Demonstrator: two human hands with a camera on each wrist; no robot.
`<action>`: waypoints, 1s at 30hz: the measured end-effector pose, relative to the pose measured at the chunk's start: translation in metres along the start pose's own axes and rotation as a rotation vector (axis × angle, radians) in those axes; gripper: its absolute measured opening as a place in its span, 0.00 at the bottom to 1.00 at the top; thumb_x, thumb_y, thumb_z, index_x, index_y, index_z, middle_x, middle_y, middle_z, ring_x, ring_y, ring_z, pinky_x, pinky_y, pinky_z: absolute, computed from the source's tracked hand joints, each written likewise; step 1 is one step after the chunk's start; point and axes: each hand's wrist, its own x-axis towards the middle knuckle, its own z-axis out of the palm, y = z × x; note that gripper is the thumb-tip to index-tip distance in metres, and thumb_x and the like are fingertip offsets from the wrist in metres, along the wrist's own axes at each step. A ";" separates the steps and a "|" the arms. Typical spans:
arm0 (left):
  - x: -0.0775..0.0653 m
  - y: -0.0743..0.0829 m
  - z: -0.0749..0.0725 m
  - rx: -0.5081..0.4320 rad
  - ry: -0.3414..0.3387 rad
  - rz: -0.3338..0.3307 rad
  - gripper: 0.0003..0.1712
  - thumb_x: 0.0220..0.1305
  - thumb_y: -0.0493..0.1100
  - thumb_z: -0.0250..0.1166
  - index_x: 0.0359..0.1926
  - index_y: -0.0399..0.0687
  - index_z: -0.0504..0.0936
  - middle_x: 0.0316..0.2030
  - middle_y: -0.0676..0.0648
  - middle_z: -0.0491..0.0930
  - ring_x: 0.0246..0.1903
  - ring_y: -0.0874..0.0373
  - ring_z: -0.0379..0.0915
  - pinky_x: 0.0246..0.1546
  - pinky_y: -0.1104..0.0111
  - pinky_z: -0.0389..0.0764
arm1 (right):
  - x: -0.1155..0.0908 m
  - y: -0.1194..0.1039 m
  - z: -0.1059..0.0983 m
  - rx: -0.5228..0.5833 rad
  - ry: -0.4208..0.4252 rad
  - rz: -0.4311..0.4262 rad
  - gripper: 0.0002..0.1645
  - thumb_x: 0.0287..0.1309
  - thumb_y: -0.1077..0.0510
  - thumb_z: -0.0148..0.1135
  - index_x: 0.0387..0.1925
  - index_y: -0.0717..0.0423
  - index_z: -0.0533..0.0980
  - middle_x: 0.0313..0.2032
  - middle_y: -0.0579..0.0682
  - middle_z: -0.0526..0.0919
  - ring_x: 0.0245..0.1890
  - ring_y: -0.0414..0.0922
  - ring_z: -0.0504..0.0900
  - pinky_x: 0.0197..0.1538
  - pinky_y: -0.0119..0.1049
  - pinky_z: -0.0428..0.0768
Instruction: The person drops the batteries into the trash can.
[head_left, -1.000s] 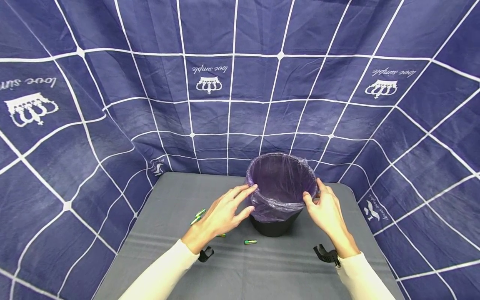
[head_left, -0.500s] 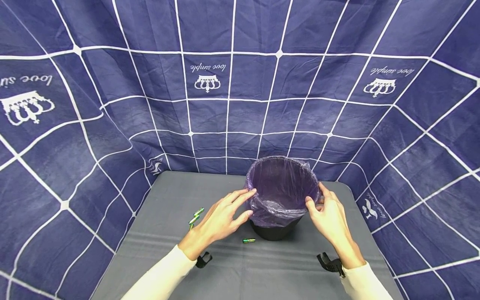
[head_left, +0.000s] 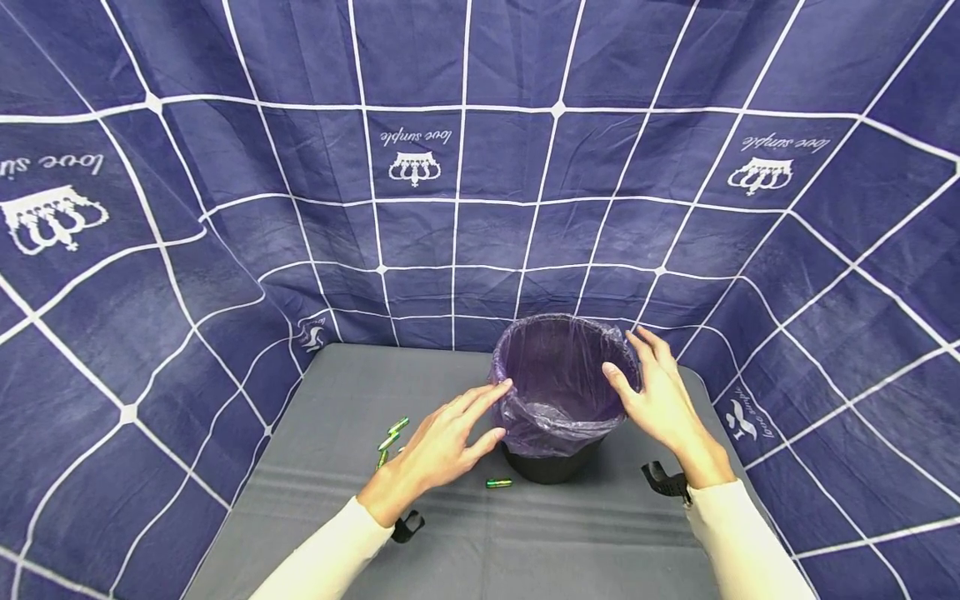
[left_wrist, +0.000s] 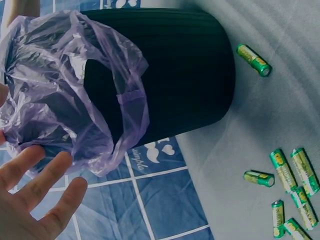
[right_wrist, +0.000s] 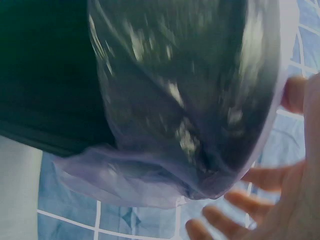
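Observation:
A black trash bin point(head_left: 551, 468) stands upright on the grey table, lined with a thin purple trash bag point(head_left: 553, 433) folded out over its rim. My left hand point(head_left: 438, 442) is at the bin's left side, fingers extended, fingertips at the bag's folded edge. On the other side my right hand point(head_left: 663, 404) is spread by the rim, thumb over the opening and fingers outside. In the right wrist view its fingers lie along the bag's edge point(right_wrist: 175, 105) without curling round it. The left wrist view shows the bag point(left_wrist: 55, 95) hanging loosely and crumpled over the bin point(left_wrist: 185, 70).
One green battery point(head_left: 498, 482) lies in front of the bin. Several more batteries point(head_left: 390, 440) lie left of it, partly behind the left hand. Blue curtain with white lines point(head_left: 420, 233) surrounds the grey table point(head_left: 360, 375) at back and sides.
My right hand has loosened from the bag's edge and moved slightly up and back along the rim, fingers spreading. The left hand has barely moved. The bin appears slightly lower in the head view.

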 end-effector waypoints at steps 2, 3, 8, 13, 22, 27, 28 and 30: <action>-0.002 0.000 0.002 -0.013 -0.005 -0.004 0.46 0.84 0.56 0.73 0.94 0.69 0.62 0.80 0.51 0.81 0.75 0.50 0.85 0.69 0.49 0.90 | 0.010 0.003 0.001 0.009 -0.044 -0.034 0.45 0.81 0.48 0.70 0.86 0.68 0.68 0.88 0.71 0.63 0.88 0.75 0.63 0.86 0.76 0.63; -0.002 -0.001 0.003 -0.021 -0.010 -0.009 0.47 0.85 0.56 0.73 0.94 0.69 0.61 0.81 0.51 0.80 0.75 0.50 0.85 0.69 0.49 0.91 | 0.015 0.004 0.002 0.013 -0.069 -0.044 0.45 0.82 0.47 0.70 0.86 0.68 0.68 0.89 0.70 0.62 0.89 0.75 0.61 0.87 0.76 0.62; -0.005 -0.001 0.005 -0.057 -0.030 -0.028 0.48 0.85 0.56 0.72 0.95 0.68 0.59 0.82 0.52 0.79 0.76 0.51 0.84 0.70 0.48 0.90 | 0.032 0.010 0.008 0.005 -0.206 -0.043 0.48 0.84 0.43 0.68 0.88 0.67 0.65 0.92 0.69 0.57 0.93 0.73 0.55 0.91 0.75 0.57; -0.007 -0.001 0.005 -0.068 -0.067 -0.051 0.49 0.86 0.57 0.71 0.96 0.71 0.56 0.83 0.52 0.79 0.77 0.50 0.84 0.70 0.48 0.90 | 0.035 0.016 0.015 -0.015 -0.298 -0.028 0.54 0.84 0.39 0.66 0.92 0.66 0.59 0.94 0.67 0.54 0.94 0.72 0.53 0.91 0.74 0.57; -0.011 -0.005 0.004 -0.070 -0.086 -0.065 0.50 0.87 0.57 0.69 0.96 0.75 0.51 0.85 0.52 0.76 0.54 0.57 0.86 0.65 0.45 0.89 | 0.032 0.017 0.018 -0.032 -0.298 -0.027 0.56 0.86 0.40 0.64 0.93 0.66 0.52 0.93 0.68 0.54 0.92 0.71 0.58 0.90 0.73 0.61; -0.017 -0.012 0.004 -0.059 -0.062 -0.071 0.50 0.87 0.56 0.70 0.96 0.74 0.53 0.82 0.50 0.78 0.60 0.53 0.87 0.62 0.43 0.89 | 0.032 0.016 0.018 -0.052 -0.309 -0.013 0.56 0.87 0.38 0.62 0.94 0.64 0.51 0.93 0.68 0.53 0.92 0.72 0.59 0.89 0.74 0.62; -0.018 -0.014 0.004 -0.054 -0.056 -0.073 0.50 0.86 0.56 0.70 0.96 0.73 0.53 0.82 0.50 0.78 0.65 0.52 0.87 0.62 0.42 0.89 | 0.032 0.016 0.018 -0.053 -0.313 -0.009 0.56 0.87 0.38 0.62 0.94 0.64 0.50 0.93 0.68 0.53 0.92 0.72 0.59 0.89 0.74 0.62; -0.021 -0.019 0.004 -0.041 -0.044 -0.078 0.49 0.86 0.56 0.70 0.96 0.71 0.55 0.81 0.50 0.79 0.73 0.50 0.85 0.62 0.41 0.89 | 0.031 0.016 0.018 -0.056 -0.317 -0.001 0.55 0.87 0.39 0.61 0.94 0.64 0.50 0.93 0.69 0.53 0.92 0.72 0.58 0.89 0.74 0.62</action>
